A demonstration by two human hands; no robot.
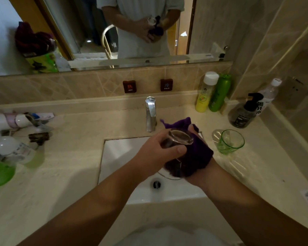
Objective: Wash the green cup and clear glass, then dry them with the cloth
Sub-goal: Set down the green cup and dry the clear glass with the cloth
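Over the white sink (117,153) I hold the clear glass (180,137), its mouth tilted toward me. My left hand (156,150) grips the glass from the left, thumb across its side. My right hand (199,171) cups the purple cloth (197,155) around the glass from below and from the right; the cloth hides most of that hand. The green cup (229,142) stands upright on the counter to the right of the sink, apart from both hands.
The chrome tap (150,112) stands just behind the glass. Yellow and green bottles (212,93) and a black pump bottle (245,112) line the back right corner. Toiletries and a white hair dryer (11,121) clutter the counter at left. A mirror hangs above.
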